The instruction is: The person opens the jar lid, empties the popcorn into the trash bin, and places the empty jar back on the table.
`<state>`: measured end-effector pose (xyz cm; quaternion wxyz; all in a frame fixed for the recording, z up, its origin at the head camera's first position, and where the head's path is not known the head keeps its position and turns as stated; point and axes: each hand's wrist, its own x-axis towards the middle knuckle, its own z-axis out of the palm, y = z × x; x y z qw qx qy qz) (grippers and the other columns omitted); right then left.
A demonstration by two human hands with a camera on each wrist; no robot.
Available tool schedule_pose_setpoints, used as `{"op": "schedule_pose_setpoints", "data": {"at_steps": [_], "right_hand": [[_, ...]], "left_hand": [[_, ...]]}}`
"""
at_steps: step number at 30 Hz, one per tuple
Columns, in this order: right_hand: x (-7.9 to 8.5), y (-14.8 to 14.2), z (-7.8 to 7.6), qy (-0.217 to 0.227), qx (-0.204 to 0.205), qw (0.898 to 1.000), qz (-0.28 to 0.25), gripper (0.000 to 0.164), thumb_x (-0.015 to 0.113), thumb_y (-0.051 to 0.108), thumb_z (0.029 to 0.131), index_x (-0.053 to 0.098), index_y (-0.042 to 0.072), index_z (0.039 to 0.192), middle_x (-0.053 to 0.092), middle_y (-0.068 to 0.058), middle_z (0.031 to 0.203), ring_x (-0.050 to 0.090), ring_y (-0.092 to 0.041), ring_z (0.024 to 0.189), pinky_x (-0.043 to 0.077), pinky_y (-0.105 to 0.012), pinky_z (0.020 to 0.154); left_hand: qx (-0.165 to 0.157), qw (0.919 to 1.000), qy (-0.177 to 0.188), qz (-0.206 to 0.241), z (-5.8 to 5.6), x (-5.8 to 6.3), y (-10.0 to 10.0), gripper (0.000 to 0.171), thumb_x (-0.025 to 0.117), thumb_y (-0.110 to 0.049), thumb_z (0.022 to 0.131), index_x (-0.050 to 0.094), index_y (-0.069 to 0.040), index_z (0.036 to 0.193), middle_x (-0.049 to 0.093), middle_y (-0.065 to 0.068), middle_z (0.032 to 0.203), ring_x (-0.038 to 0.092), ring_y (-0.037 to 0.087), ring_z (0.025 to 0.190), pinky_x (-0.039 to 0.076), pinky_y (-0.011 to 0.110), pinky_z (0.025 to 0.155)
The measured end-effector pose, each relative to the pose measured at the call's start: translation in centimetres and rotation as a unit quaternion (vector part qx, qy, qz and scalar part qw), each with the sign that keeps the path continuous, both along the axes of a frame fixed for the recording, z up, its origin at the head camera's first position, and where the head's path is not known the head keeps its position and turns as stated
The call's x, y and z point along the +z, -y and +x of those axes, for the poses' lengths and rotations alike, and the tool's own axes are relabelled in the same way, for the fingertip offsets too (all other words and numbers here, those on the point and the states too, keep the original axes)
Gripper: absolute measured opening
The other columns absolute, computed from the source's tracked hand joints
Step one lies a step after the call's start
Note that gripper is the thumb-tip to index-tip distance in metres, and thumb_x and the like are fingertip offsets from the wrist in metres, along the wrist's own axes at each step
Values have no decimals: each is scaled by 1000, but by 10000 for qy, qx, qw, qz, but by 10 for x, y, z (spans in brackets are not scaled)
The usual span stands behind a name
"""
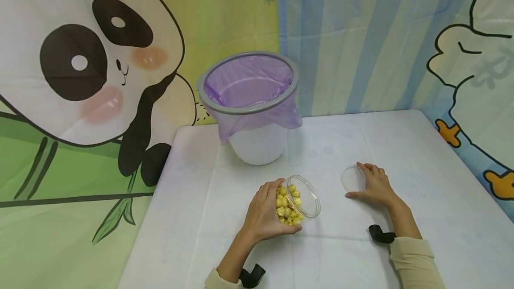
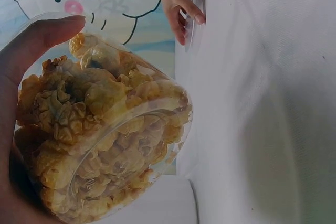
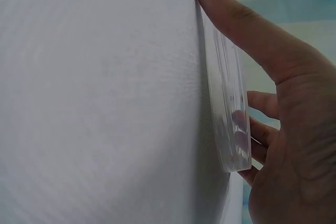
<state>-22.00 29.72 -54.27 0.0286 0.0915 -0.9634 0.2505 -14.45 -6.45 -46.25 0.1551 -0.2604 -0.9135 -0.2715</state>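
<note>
My left hand (image 1: 261, 217) grips a clear plastic jar (image 1: 310, 196) of yellow popcorn (image 1: 286, 206), fingers on the far side and thumb on the near side. The jar is tilted over the table, its uncovered mouth facing right. In the left wrist view, the popcorn shows through the jar's clear base (image 2: 131, 150). Off to the right, my right hand (image 1: 375, 186) holds a round transparent lid (image 1: 352, 179) by its edge, between thumb and fingers. Seen from the right wrist, the lid (image 3: 228, 103) lies flat on the table or just over it; which one I cannot tell.
A white bin (image 1: 259, 146) with a grey rim (image 1: 249, 109) and a purple liner bag (image 1: 257, 75) stands at the back of the white-covered table (image 1: 176, 235). Cartoon-printed curtains (image 1: 341, 35) hang behind and beside the table. Black wrist mounts (image 1: 380, 234) sit on both forearms.
</note>
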Motion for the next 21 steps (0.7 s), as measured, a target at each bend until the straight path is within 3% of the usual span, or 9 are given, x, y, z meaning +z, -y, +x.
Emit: {"op": "schedule_pose_setpoints", "data": {"at_steps": [17,21], "right_hand": [[2,1,0,63,-2,10000,14,124,79,57,57,16,-6,144,24,-33,135,20,-51,120,20,-64,93],[5,3,0,-186,5,9998,-56,125,81,55,56,16,-6,144,23,-31,136,19,-50,120,20,-63,94]], "left_hand": [[6,10000,34,28,0,1,2,111,78,-63,46,36,-13,136,49,0,119,49,14,104,45,32,86],[-15,10000,43,42,0,1,2,111,78,-62,46,36,-13,136,49,0,118,49,14,103,45,32,86]]}}
